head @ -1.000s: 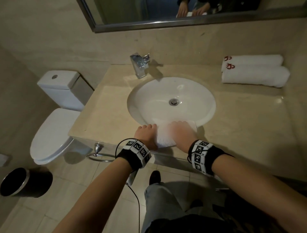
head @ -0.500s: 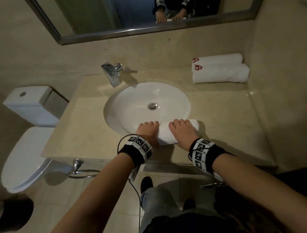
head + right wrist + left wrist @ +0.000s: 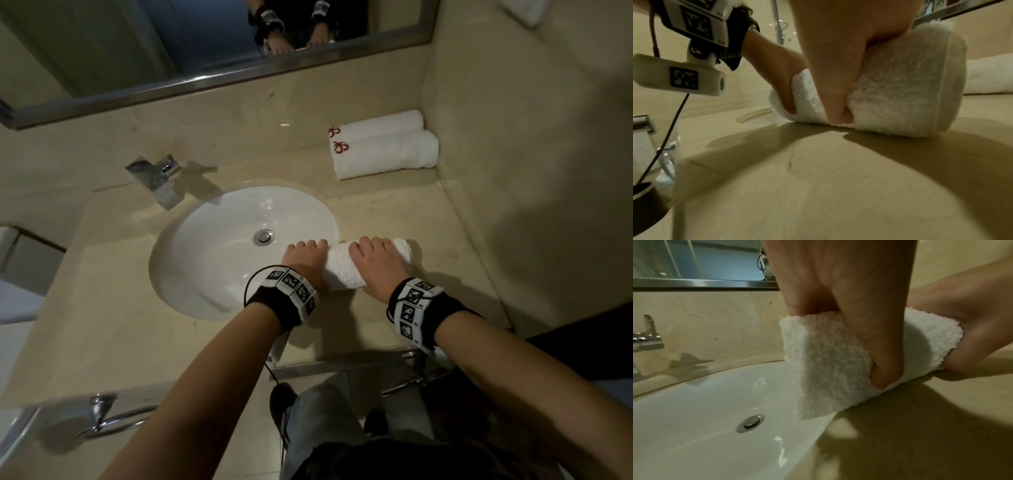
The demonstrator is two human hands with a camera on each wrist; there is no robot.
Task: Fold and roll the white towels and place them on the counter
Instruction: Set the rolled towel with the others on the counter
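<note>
I find the rolled white towel (image 3: 346, 270) lying on the beige worktop (image 3: 428, 240), just right of the sink (image 3: 205, 246), with its left end overhanging the basin rim. Both hands are on it. My left hand (image 3: 303, 262) takes that overhanging end: the left wrist view shows its thumb (image 3: 879, 353) pressed into the near side of the roll and the fingers wrapped over the top, so this grip is closed round the towel. My right hand (image 3: 375, 263) covers the other half; in the right wrist view its thumb (image 3: 835, 104) digs in low against the worktop and the fingers curl over the top, so this grip too is closed on the towel.

Two finished rolls (image 3: 383, 150) with red emblems lie side by side at the back right corner against the wall, well apart from the one in hand.

Risks noted:
- The overhanging end may sag or slide into the basin if my left hand lets go first; any water there would wet it. I cannot tell whether the basin is dry.
- The loose outer edge is not visible to me; if it is not tucked underneath, the roll may spring open when released.
- Uneven thumb pressure may dent the roll, leaving it unlike the pair at the back
</note>
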